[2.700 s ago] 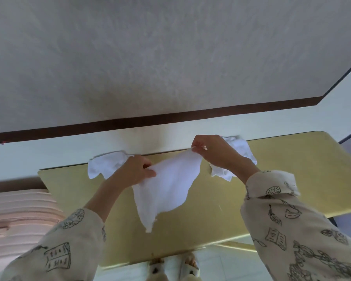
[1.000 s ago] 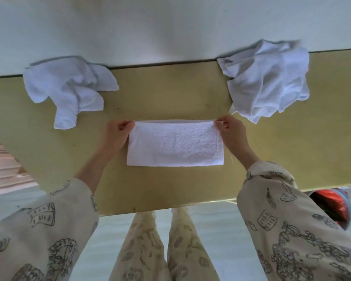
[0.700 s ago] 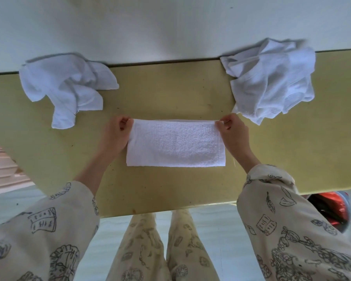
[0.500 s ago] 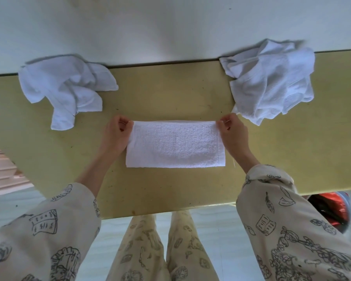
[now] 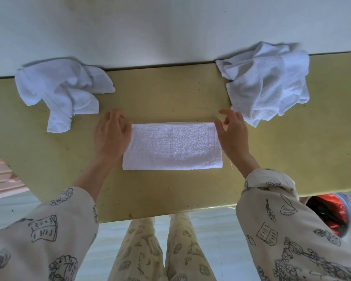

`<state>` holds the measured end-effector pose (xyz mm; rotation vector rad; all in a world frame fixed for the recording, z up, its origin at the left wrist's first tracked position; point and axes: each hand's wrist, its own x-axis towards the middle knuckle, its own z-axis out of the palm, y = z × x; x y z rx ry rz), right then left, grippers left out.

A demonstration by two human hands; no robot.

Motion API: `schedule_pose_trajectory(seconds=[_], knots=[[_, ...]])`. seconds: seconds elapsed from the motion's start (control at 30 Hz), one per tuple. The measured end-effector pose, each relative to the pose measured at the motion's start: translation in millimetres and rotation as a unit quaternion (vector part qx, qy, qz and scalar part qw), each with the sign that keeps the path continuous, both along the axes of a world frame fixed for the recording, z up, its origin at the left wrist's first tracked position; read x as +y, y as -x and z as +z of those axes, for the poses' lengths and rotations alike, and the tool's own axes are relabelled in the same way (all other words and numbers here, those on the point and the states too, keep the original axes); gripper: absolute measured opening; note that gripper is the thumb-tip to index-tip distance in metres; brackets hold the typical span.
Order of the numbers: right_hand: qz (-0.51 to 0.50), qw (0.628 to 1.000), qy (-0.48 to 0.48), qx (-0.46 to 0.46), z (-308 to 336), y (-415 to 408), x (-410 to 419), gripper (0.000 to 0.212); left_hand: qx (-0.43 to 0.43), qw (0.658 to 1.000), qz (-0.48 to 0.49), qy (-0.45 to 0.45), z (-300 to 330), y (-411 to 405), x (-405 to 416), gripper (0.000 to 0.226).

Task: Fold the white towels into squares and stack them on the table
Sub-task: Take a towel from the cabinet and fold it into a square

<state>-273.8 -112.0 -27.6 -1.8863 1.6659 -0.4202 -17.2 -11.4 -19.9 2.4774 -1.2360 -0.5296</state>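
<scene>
While the half-folded towel [image 5: 172, 147] lay flat at the centre of the yellow worktop [image 5: 312, 155], everything else was arranged around it from left to right. At about ten o'clock from it, against the far edge, sat a crumpled white towel [image 5: 61, 92], probably waiting for its turn. The left hand [image 5: 111, 136] rested palm down at nine o'clock, touching the short left edge of the folded towel; its fingers [image 5: 115, 118] were loosely spread and held nothing. I judged that it lay there to keep the cloth from sliding. The towel itself was a long rectangle, not yet a square, so one more fold from side to side seemed necessary. At three o'clock the right hand [image 5: 232, 134] touched the short right edge, with the fingers open and slightly curled above the far corner, not pinching the cloth. It looked ready to take that edge, but this was only my guess. At about two o'clock a bigger heap of white towels [image 5: 267, 84] lay near the far edge, just beside the right hand.

Some things were hard to make out. How many towels the right heap contained, I could not tell. No finished stack was visible anywhere. A red object [image 5: 330, 213] at five o'clock, below the worktop edge, was partly hidden by the right sleeve [image 5: 288, 230], and I could not identify it.
</scene>
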Motion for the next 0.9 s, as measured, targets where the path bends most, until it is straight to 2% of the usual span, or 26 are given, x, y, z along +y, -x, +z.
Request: schedule_pose_trajectory(seconds=[0.07, 0.13, 0.27, 0.47, 0.7, 0.9], knots=[[0.085, 0.995, 0.050, 0.013, 1, -9, 2, 0.019, -0.028, 0.993, -0.105, 0.048, -4, 6, -7, 0.004], [0.176, 0.980, 0.083, 0.029, -2, -24, 3, 0.012, -0.037, 0.982, -0.176, 0.060, -7, 18, -19, 0.006], [0.233, 0.970, 0.051, 0.058, -5, -50, 3, 0.013, -0.033, 0.972, -0.231, 0.034, -9, 44, -40, 0.007], [0.250, 0.964, 0.003, 0.089, -6, -53, -2, 0.012, -0.008, 0.968, -0.252, -0.008, -15, 51, -44, 0.015], [0.267, 0.951, -0.036, 0.152, -4, -59, -6, 0.018, 0.009, 0.971, -0.230, -0.057, -11, 56, -51, 0.011], [0.279, 0.943, -0.049, 0.177, 4, -60, -9, 0.017, 0.033, 0.973, -0.224, -0.042, -7, 56, -52, 0.009]])
